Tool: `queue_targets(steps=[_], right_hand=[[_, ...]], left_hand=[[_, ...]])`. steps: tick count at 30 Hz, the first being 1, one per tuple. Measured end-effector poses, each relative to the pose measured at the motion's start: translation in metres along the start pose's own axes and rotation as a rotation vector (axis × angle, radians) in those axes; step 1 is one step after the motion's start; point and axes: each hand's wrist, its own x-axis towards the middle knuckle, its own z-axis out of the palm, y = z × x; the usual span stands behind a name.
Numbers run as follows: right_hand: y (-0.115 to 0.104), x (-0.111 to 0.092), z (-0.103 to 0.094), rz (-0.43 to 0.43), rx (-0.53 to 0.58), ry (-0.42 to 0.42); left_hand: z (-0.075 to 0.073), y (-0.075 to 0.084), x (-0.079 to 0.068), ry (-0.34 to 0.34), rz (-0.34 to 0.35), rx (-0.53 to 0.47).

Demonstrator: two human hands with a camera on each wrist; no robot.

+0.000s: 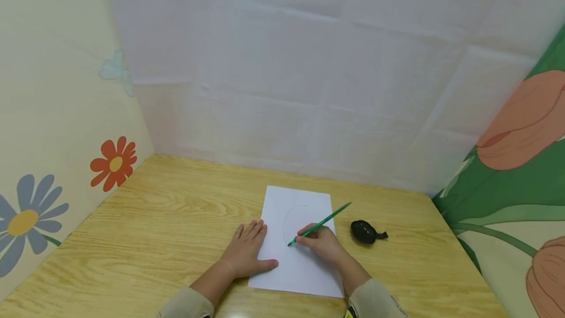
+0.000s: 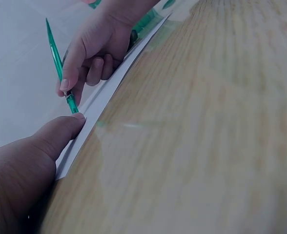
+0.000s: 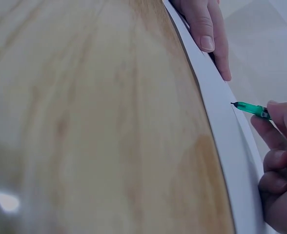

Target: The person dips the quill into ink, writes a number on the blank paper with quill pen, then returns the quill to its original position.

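A sheet of white paper [image 1: 291,274] lies on the wooden table, with a faint curved line drawn on it. My left hand [image 1: 247,254] rests with spread fingers along the paper's left edge, its thumb [image 2: 60,134] lying on the sheet. In my right hand [image 1: 323,244], thumb and fingers pinch a slim green pen [image 1: 324,221]. The pen leans up to the right, its dark tip at the lower end of the curved line. Seen from the right wrist, the see-through green front end of the pen [image 3: 250,107] points toward the left hand [image 3: 204,29].
Right of the paper is a glossy black rounded thing [image 1: 364,232] with a short tail. Light wood-grain table [image 1: 176,200] surrounds the sheet. A white creased sheet [image 1: 273,87] hangs behind, with flower-patterned panels [image 1: 57,112] at both sides.
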Motion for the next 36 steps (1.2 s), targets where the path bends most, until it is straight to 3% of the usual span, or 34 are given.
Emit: queue_targets(steps=[26, 36], right_hand=[[0.009, -0.005, -0.008, 0.014, 0.013, -0.036], [0.008, -0.012, -0.01, 0.024, 0.012, -0.015]], left_hand=[[0.005, -0.004, 0.001, 0.024, 0.016, -0.003], [0.0, -0.001, 0.0, 0.003, -0.003, 0.01]])
